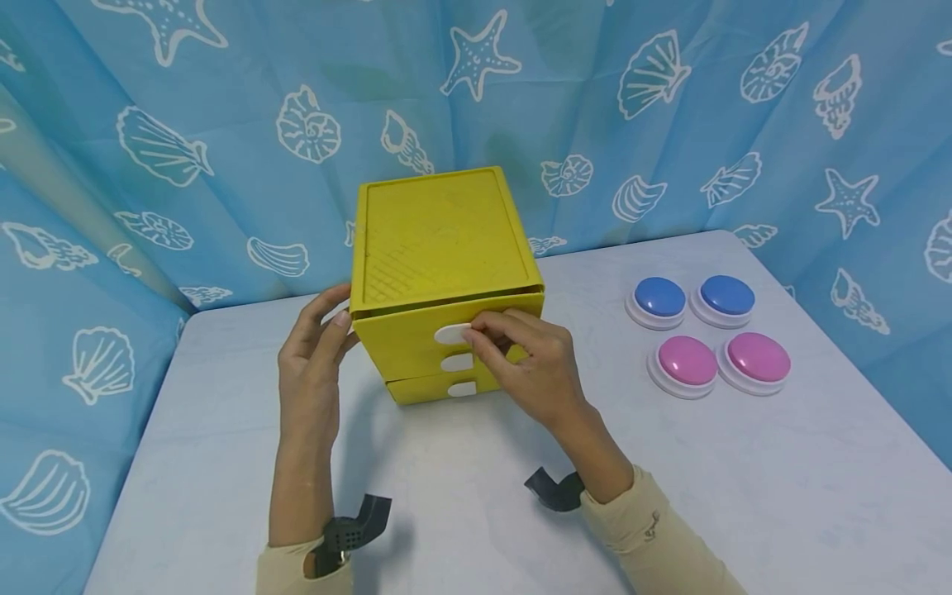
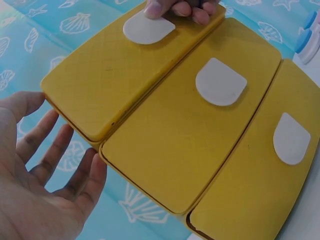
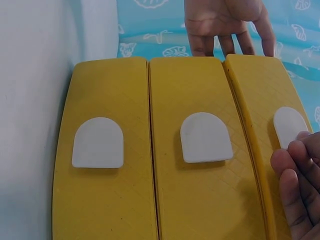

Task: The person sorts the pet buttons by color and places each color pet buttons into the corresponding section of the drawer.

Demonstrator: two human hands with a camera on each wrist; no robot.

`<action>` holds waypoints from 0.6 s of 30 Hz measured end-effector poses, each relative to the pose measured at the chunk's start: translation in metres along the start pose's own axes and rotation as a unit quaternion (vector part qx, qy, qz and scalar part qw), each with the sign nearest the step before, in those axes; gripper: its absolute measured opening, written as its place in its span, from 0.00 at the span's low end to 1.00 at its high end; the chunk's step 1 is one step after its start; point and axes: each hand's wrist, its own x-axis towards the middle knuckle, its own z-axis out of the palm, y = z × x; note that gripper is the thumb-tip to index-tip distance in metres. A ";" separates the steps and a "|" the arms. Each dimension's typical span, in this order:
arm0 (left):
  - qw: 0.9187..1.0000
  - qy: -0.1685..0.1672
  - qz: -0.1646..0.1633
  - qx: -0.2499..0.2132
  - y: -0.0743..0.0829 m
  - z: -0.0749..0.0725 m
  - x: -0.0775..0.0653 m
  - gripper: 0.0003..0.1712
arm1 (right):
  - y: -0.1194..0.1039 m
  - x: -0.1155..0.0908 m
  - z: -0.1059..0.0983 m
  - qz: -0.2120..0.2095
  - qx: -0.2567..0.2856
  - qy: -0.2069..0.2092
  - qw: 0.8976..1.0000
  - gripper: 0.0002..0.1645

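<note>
On the white worktop [image 1: 446, 496] stands the yellow drawer box [image 1: 439, 235], its top drawer front [image 1: 394, 339], long axis crosswise, ahead of and facing the right hand [image 1: 534, 355] (the nearer, pinching that drawer's white tab [image 1: 447, 334], round end leftward), while the left hand [image 1: 312, 343], fingers spread, touches the box's left side.

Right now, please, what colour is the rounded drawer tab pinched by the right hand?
The rounded drawer tab is white, clearest in the left wrist view.

Upright yellow box [image 1: 446, 235] on a white table [image 1: 461, 487], white-tabbed top drawer [image 1: 394, 337] slightly ajar
</note>
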 end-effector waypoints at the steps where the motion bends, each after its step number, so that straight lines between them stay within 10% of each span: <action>1: 1.000 0.000 -0.001 0.000 0.000 0.000 0.000 0.22 | 0.000 0.000 0.000 0.000 -0.003 0.000 1.000 0.07; 18: 1.000 -0.011 0.008 -0.009 0.006 0.003 -0.003 0.22 | 0.012 -0.017 0.003 0.050 -0.001 -0.007 0.999 0.06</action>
